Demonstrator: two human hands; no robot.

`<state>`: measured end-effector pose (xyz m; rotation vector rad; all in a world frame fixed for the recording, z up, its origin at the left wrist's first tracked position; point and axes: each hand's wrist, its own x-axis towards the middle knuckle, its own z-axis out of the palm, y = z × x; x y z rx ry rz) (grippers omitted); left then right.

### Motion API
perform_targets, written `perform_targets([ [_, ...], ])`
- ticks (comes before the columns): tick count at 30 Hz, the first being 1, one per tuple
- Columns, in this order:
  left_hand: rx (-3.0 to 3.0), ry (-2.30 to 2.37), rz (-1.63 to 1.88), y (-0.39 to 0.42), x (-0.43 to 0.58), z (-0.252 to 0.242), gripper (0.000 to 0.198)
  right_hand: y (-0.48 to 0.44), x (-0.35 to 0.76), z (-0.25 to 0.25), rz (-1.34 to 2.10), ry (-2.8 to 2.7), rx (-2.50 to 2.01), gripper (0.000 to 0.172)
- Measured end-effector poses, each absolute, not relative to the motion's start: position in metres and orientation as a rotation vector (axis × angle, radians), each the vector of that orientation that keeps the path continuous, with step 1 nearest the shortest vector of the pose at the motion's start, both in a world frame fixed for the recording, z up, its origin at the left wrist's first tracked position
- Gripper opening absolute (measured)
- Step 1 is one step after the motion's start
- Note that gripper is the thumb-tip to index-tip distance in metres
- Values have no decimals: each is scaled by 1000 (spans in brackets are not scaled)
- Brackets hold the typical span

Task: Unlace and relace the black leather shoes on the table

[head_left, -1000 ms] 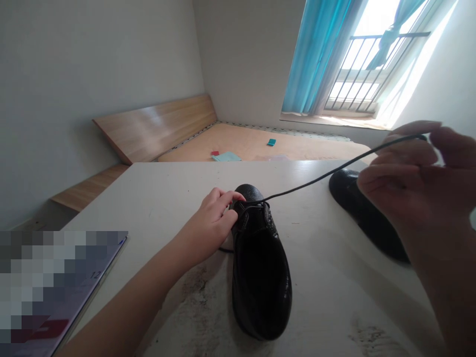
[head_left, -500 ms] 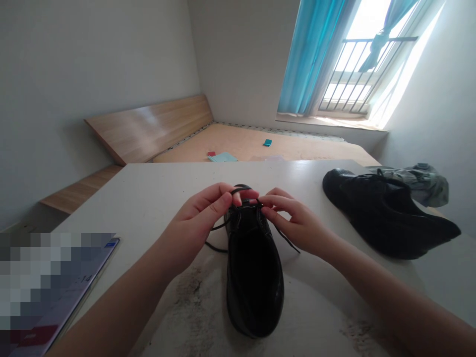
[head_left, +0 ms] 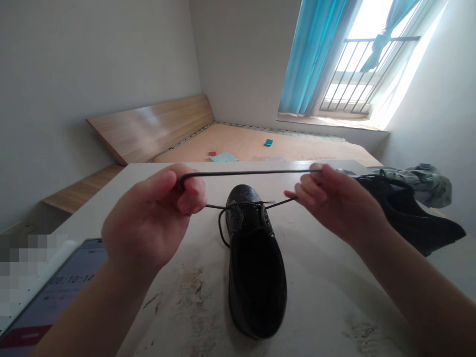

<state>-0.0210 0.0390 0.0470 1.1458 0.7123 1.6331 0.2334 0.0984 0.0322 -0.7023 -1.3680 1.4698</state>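
Clearly, the fingers (head_left: 193,196) of the left hand (head_left: 148,218) and the right hand (head_left: 336,201) are curled tightly around a black lace (head_left: 249,173), which is stretched straight between them. Below, a black shoe (head_left: 256,275) is stood on the white bench (head_left: 320,287); a second shoe (head_left: 412,213) is partly covered by the right hand.

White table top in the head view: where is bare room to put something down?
Bare, though scuffed: right of the black leather shoe, up to the right forearm; left of its heel, up to the left forearm. Crowded: over its toe, where the thin black lace stretches between left hand and right hand; far right, a second black shoe; near left, a lit-screen phone.
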Motion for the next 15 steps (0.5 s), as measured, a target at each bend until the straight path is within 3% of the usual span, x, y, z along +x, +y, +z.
perform_targets([
  [4,1053,772,1702,47,-24,48,33,114,258,49,1317,-1138,-796,38],
  [10,1221,957,1846,48,-19,42,29,131,273,46,1079,-1095,-844,36],
  [15,1562,1264,2111,41,-22,39,20,126,274,39,285,-1323,-850,24],
])
